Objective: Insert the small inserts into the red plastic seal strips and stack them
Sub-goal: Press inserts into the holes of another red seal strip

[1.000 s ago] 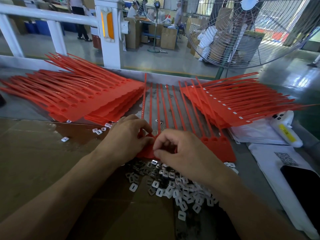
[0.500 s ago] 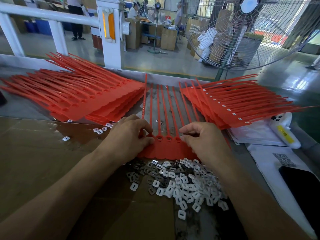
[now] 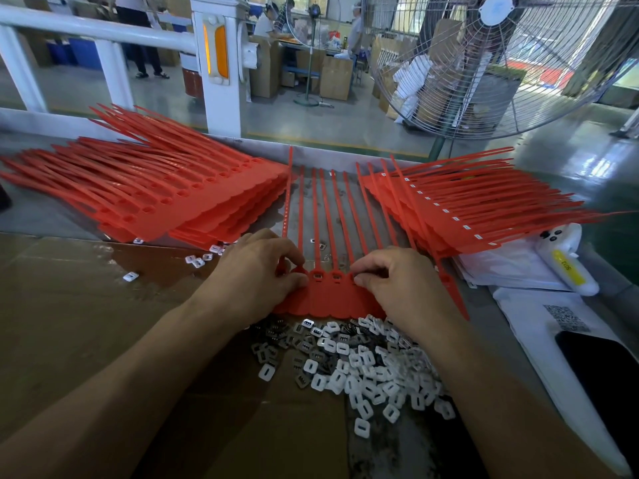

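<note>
Fingers of the left hand [image 3: 254, 271] and right hand [image 3: 403, 283] are pinched on the joined red plastic seal strips [image 3: 328, 292], behind the small white inserts [image 3: 363, 361] heaped mid-bench.

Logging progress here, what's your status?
Left hand and right hand both pinching the strip sheet at its sockets. Loose inserts heaped just below. Nothing blocking.

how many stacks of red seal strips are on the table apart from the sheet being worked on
2: the left stack lies fanned out beyond the left hand, and the right stack beyond the right hand. No others show.
</note>
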`<state>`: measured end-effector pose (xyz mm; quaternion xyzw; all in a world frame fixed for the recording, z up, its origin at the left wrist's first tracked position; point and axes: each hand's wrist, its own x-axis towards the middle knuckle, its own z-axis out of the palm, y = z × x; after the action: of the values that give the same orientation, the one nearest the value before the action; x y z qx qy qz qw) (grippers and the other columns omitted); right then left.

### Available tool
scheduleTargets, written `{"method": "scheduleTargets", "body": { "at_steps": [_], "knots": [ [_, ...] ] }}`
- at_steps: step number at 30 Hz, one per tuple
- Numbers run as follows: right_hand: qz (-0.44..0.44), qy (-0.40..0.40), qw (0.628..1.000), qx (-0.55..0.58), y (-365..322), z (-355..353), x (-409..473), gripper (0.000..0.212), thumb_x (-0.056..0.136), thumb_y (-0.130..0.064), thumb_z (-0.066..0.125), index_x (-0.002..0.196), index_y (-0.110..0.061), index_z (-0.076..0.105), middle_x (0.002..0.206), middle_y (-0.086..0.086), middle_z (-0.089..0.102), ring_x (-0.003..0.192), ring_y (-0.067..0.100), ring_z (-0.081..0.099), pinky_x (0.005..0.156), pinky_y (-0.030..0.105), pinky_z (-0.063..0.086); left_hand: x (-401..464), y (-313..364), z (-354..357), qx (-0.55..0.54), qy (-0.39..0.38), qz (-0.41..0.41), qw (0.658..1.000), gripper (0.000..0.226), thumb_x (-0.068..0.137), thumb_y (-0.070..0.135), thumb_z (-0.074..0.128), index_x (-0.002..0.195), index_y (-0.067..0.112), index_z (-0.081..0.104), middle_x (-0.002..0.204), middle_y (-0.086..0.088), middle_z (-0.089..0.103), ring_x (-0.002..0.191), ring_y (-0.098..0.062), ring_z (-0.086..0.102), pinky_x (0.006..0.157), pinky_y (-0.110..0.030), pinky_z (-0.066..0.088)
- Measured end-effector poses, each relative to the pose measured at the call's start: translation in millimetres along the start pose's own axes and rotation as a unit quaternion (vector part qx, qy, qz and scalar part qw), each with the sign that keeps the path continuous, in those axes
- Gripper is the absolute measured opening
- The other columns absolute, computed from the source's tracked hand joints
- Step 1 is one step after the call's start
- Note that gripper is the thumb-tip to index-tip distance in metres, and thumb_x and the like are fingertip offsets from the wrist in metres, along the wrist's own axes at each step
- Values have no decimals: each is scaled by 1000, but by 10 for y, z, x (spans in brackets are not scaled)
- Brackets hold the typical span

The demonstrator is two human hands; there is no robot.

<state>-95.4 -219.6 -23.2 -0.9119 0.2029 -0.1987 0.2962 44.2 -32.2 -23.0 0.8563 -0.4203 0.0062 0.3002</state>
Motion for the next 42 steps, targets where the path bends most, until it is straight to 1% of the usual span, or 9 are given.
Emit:
{"method": "scheduleTargets", "body": {
  "at_steps": [4, 8, 12, 17, 20, 28, 34, 39, 42],
  "knots": [
    [12, -14, 1000, 4, 7, -17, 2, 18, 93, -18, 76, 101, -33, 81, 96, -26, 64, 86, -17, 58, 68, 1, 42, 1, 8, -10, 2, -2, 0, 1000, 28, 87, 45, 75, 113, 34, 71, 109, 13, 55, 107, -11, 51, 98, -36, 45],
    [17, 1, 1000, 24, 41, -42, -4, 20, 94, -19, 74, 109, -31, 80, 91, -34, 60, 86, -24, 55, 77, -1, 40, -5, 16, -18, 5, -6, -2, 1000, 29, 88, 46, 74, 114, 35, 70, 112, 13, 55, 109, -11, 51, 98, -35, 45],
    [9, 28, 1000, 8, 39, -57, -17, 16, 94, -16, 74, 99, -29, 81, 84, -32, 62, 87, -30, 53, 72, -7, 35, -3, 21, -24, 2, -6, -3, 1000, 29, 88, 45, 74, 114, 34, 71, 110, 13, 55, 108, -11, 51, 98, -36, 46],
    [4, -2, 1000, -12, -11, -61, -28, 18, 96, -15, 71, 94, -31, 80, 84, -30, 64, 87, -26, 55, 66, -5, 39, -10, 17, -27, 1, -6, -2, 1000, 28, 88, 46, 74, 114, 34, 71, 111, 13, 55, 108, -11, 51, 98, -35, 45],
    [-19, 7, 1000, -9, -71, -79, -47, 16, 95, -17, 73, 95, -31, 80, 90, -26, 68, 94, -20, 57, 73, -3, 40, -8, 21, -28, 5, -7, -1, 1000, 29, 88, 46, 74, 114, 34, 71, 111, 13, 55, 108, -11, 51, 98, -34, 45],
    [-117, -193, 974, 3, -392, -49, -215, 5, 89, -33, 79, 94, -33, 78, 94, -18, 65, 90, -2, 62, 77, 16, 47, -15, 26, -27, 9, -2, 7, 1000, 28, 88, 44, 74, 113, 32, 71, 110, 12, 56, 105, -11, 52, 96, -35, 46],
    [-116, -204, 971, -42, -470, -70, -259, 15, 82, -42, 84, 86, -31, 75, 91, -15, 64, 83, 0, 62, 77, 27, 55, -4, 22, -17, 8, 10, 11, 1000, 26, 88, 41, 76, 112, 31, 72, 105, 12, 55, 101, -11, 53, 94, -34, 46],
    [-126, -199, 970, -56, -473, -32, -267, 7, 88, -35, 80, 88, -30, 74, 90, -20, 62, 85, -6, 59, 72, 16, 44, -3, 19, -11, 10, 11, 14, 1000, 27, 87, 41, 76, 112, 31, 72, 101, 13, 53, 98, -11, 53, 92, -34, 47],
    [-118, -199, 972, -36, -453, -31, -273, 5, 90, -32, 79, 88, -31, 74, 90, -20, 64, 84, -6, 61, 71, 17, 48, -4, 20, -12, 8, 9, 11, 1000, 27, 87, 41, 75, 112, 32, 72, 101, 14, 53, 99, -11, 53, 93, -34, 47]
  ]
}}
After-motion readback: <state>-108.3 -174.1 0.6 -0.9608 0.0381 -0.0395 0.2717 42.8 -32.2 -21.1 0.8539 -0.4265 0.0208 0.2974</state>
